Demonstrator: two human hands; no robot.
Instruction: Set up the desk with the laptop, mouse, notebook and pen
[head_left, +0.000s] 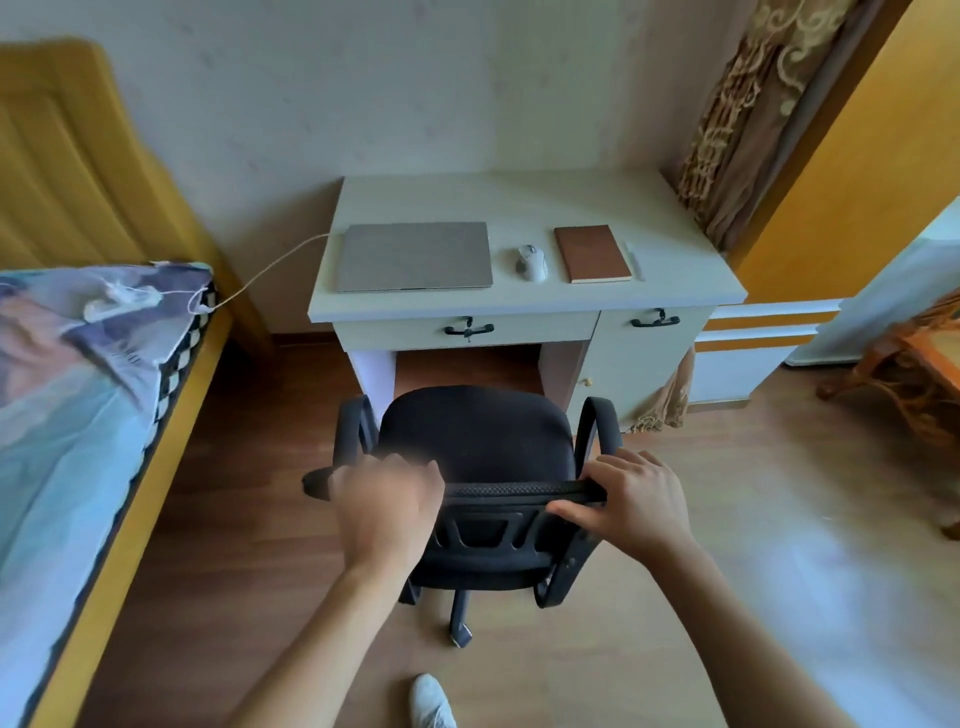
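Observation:
On the white desk (467, 197) lies a closed grey laptop (413, 257) at the left, with a white cable running off its left side. Right of it sit a white mouse (532, 263), a brown notebook (592, 253) and a pale pen (635, 261), side by side. A black office chair (475, 441) stands in front of the desk. My right hand (636, 501) grips the top of the chair's backrest at its right end. My left hand (387, 501) is blurred and closed over the backrest's left end.
A bed (67, 395) with a blue cover and yellow frame runs along the left; a white power strip (117, 301) lies on it. A patterned curtain (743, 119) hangs at the desk's right. A wooden chair (914, 374) stands far right. My shoe (431, 701) is on the wooden floor.

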